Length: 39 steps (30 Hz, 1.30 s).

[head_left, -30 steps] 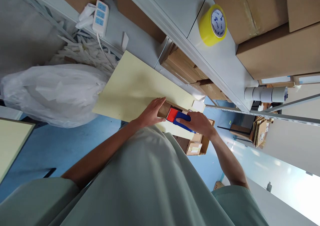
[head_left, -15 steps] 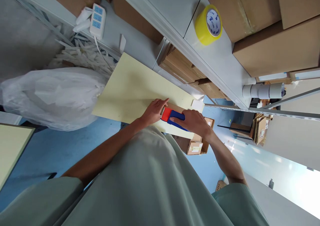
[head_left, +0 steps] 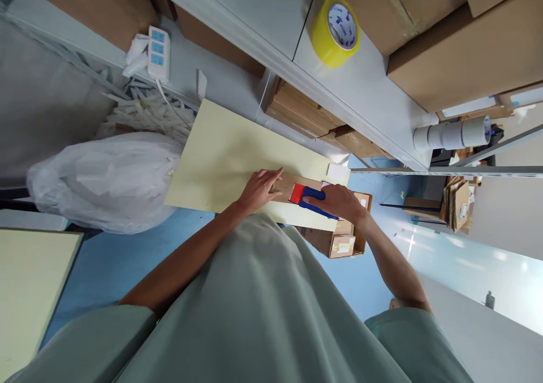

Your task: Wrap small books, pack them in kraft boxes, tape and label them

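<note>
A flat brown cardboard box point(head_left: 287, 183) lies on the pale yellow tabletop point(head_left: 214, 151) in front of me. My left hand point(head_left: 258, 190) rests at its left end, fingers spread and holding nothing. Over the box's right part, my right hand point(head_left: 343, 203) is wrapped round a blue and red tape dispenser point(head_left: 309, 194). The red end of the dispenser points left, toward my left hand. My right palm and fingers hide part of the dispenser's handle and the box's right end. A small white card point(head_left: 338, 171) lies close by on the tabletop.
Above runs a grey shelf point(head_left: 271, 26) bearing a yellow tape roll point(head_left: 335, 32), cartons point(head_left: 458, 66) and white rolls point(head_left: 452, 134). A power strip point(head_left: 159, 55) is at upper left, near a big plastic bag point(head_left: 106, 182). An open carton point(head_left: 343, 246) stands beyond the table edge.
My right hand has moved the tape dispenser rightward, away from my left hand, showing more of the box between them. My left hand stays at the box's left end. The view has shifted slightly.
</note>
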### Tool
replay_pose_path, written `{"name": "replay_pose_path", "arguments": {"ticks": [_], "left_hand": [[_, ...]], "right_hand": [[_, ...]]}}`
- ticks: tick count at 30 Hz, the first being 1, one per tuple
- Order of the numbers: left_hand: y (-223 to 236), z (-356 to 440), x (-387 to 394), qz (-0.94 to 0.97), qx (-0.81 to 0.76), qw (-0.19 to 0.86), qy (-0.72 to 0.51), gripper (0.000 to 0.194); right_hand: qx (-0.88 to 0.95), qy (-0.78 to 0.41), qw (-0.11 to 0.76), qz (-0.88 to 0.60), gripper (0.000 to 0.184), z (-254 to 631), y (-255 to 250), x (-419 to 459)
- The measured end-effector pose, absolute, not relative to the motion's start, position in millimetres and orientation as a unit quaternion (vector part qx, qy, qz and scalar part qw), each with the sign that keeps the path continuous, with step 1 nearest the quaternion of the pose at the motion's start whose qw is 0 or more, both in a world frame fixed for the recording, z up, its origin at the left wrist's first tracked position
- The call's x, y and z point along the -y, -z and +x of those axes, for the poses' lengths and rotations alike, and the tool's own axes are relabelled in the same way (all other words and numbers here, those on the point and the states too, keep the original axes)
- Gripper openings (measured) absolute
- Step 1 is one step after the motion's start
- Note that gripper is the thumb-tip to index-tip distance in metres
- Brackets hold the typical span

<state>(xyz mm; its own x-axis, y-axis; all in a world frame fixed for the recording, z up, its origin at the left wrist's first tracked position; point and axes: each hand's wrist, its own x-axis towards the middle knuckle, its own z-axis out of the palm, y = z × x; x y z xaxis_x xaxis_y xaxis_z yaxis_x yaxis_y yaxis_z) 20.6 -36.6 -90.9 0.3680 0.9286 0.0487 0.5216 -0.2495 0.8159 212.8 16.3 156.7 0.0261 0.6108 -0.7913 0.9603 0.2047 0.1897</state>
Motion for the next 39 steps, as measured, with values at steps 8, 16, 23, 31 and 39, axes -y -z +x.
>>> {"name": "replay_pose_path", "arguments": {"ticks": [8,16,23,31,39], "left_hand": [[84.2,13.1,34.9,0.761,-0.480,0.376,-0.223,0.087],[70.9,14.3,38.2,0.782,-0.506,0.334,-0.145,0.077],[55.4,43.5,56.1,0.818,-0.493,0.281,-0.092,0.077],[73.9,84.5,69.3,0.812,-0.529,0.246,-0.020,0.115],[75.6,78.5,66.7,0.817,-0.527,0.234,-0.007,0.102]], "right_hand": [[-0.644,0.267,0.392,0.600,0.070,257.4,-110.7,-22.8],[-0.654,0.297,0.368,0.591,0.066,274.1,-64.8,-33.2],[-0.686,0.303,0.341,0.567,0.060,279.9,-54.8,-32.2],[-0.702,0.330,0.312,0.550,0.055,281.1,-55.3,-31.0],[-0.693,0.362,0.318,0.536,0.055,361.3,-80.8,-41.8]]}}
